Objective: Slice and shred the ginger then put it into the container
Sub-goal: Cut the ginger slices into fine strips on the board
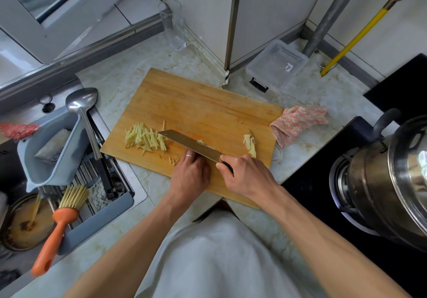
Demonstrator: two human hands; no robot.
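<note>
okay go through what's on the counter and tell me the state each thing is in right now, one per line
Right hand: gripping the knife handle.
Knife: blade over the cutting board.
Left hand: fingers tucked against the blade; what they hold is hidden.
Ginger shreds: cut, piled on the board's left.
Ginger pieces: not shredded, on the board's right.
Container: lid on, behind the board.
Glass: upright, empty.

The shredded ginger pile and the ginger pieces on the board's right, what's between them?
In the head view, the knife blade spans between the shredded ginger pile and the ginger pieces, over bare cutting board.
</note>
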